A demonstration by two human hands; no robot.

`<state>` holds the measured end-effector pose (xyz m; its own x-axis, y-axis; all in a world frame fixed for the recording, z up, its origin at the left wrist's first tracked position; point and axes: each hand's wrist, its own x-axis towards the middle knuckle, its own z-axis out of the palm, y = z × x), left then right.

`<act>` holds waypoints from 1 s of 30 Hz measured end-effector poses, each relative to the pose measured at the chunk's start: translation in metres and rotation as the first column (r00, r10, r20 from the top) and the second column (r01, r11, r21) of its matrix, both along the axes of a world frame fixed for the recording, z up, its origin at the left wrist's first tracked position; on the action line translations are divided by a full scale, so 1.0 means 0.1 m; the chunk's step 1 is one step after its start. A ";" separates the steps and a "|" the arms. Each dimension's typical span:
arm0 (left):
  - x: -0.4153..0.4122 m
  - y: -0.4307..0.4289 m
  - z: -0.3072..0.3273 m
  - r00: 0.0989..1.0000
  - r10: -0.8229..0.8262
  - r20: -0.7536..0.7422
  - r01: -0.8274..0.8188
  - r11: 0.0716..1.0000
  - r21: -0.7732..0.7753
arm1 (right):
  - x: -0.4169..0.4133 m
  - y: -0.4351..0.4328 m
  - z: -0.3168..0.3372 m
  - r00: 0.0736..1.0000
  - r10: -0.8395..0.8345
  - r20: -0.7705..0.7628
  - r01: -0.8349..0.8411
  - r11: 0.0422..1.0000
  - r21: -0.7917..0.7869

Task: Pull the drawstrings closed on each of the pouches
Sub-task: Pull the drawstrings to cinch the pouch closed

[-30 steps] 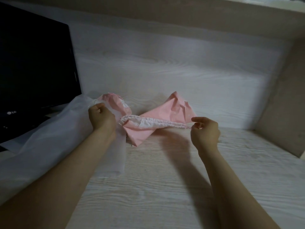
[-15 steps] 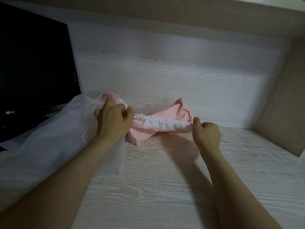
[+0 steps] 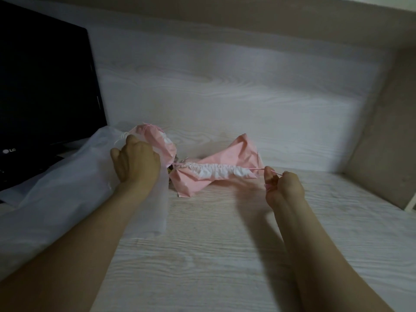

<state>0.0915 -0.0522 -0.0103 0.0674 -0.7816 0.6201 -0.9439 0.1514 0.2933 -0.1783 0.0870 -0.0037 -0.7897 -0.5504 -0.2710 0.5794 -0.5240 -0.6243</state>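
A pink pouch (image 3: 234,154) lies across the middle of the wooden desk, its white gathered mouth (image 3: 216,171) bunched up and facing me. My right hand (image 3: 283,188) pinches the thin pink drawstring (image 3: 258,169) that comes out of the pouch's right end. At the left end my left hand (image 3: 136,162) is curled; what its fingers hold is hidden. A second pink pouch (image 3: 155,137), gathered at its top, lies just behind my left hand.
A large translucent white bag (image 3: 63,183) spreads over the desk's left side under my left forearm. A black monitor (image 3: 42,91) stands at the far left. The desk's back wall and a beige side panel (image 3: 387,136) close the space behind and right.
My right hand has moved a little to the right and now pinches the drawstring, drawn out of the pouch. The pouch mouth is more tightly gathered. My left hand stays at the left end.
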 end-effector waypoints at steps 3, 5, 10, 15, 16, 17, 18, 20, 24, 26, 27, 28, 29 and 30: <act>-0.02 -0.01 0.00 0.994 0.057 0.089 -0.061 0.997 0.043 | -0.13 0.10 -0.07 0.995 0.014 -0.099 -0.006 0.996 0.084; -0.03 0.00 -0.02 0.990 0.078 0.114 -0.082 0.996 0.030 | -0.18 0.15 -0.14 0.984 0.084 -0.160 -0.061 0.987 0.147; -0.02 0.01 -0.10 0.993 -0.033 0.111 0.029 0.999 0.040 | -0.01 0.10 0.01 0.993 -0.087 -0.079 0.091 0.995 0.048; -0.10 0.09 -0.04 0.957 -0.288 0.029 0.287 0.957 0.033 | 0.07 0.02 0.05 0.984 0.028 -0.178 -0.019 0.998 0.053; -0.13 0.12 -0.02 0.950 -0.309 0.051 0.307 0.951 0.041 | 0.08 0.02 0.05 0.972 0.038 -0.230 -0.011 0.993 0.120; -0.16 0.15 -0.01 0.943 -0.327 0.061 0.324 0.944 0.055 | 0.08 0.02 0.05 0.963 0.049 -0.265 -0.003 0.986 0.169; -0.18 0.18 0.01 0.937 -0.345 0.053 0.341 0.937 0.073 | 0.07 0.02 0.04 0.958 0.049 -0.284 0.008 0.981 0.196; -0.19 0.25 0.06 0.924 -0.382 0.002 0.380 0.919 0.106 | 0.03 0.03 0.02 0.942 0.035 -0.333 0.038 0.977 0.210; -0.16 0.26 0.08 0.861 -0.507 0.025 0.502 0.858 0.112 | 0.10 0.04 0.07 0.845 -0.077 -0.529 0.223 0.950 0.218; -0.14 0.25 0.04 0.812 -0.579 0.072 0.567 0.812 0.135 | 0.13 0.03 0.07 0.707 -0.165 -0.688 0.402 0.894 0.199; -0.15 0.25 0.01 0.783 -0.612 0.110 0.596 0.790 0.146 | 0.12 0.03 0.05 0.606 -0.169 -0.777 0.488 0.851 0.195; -0.16 0.27 -0.01 0.755 -0.639 0.146 0.621 0.769 0.151 | 0.10 0.03 0.03 0.492 -0.135 -0.860 0.561 0.805 0.195; -0.17 0.29 -0.02 0.732 -0.659 0.171 0.642 0.752 0.147 | 0.08 0.02 0.00 0.372 -0.083 -0.925 0.626 0.758 0.184; -0.18 0.31 -0.02 0.715 -0.676 0.179 0.662 0.737 0.136 | 0.06 0.00 -0.03 0.248 -0.038 -0.968 0.674 0.725 0.144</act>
<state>0.0737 -0.0215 -0.0121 -0.6084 -0.6078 0.5103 -0.6403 0.7558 0.1369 -0.1725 0.0866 -0.0062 -0.7554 -0.1821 0.6294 -0.6437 0.0273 -0.7648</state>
